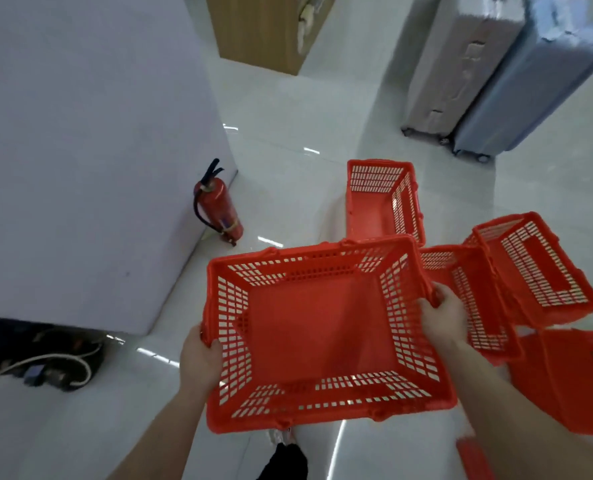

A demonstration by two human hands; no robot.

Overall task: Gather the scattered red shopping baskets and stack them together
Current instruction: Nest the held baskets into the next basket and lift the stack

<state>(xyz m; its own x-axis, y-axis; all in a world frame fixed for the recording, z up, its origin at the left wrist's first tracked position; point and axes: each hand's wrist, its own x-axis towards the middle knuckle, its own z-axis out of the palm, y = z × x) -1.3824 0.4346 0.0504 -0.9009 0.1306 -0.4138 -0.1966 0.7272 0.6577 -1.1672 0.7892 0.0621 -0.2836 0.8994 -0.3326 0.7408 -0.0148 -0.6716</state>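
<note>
Head cam: one red basket up in both hands, the rest lying loose on the floor to the right.

Both hands are clamped on the held basket (322, 334) at centre frame, left hand (199, 358) wrapped over the left rim, right hand (444, 315) pinching the right rim, basket open side up and carried off the white tile floor (288, 133). Looks like the carry step to me, nothing nested yet. Next move is probably lining it up over one of the floor ones, maybe the upright basket (383, 202) just above it in frame, and dropping it in square so the rims seat. Two tipped baskets (530, 268) sit at right of frame, another one (572, 379) lower right. Fire extinguisher (218, 209) left of centre, suitcases (495, 71) upper right.
</note>
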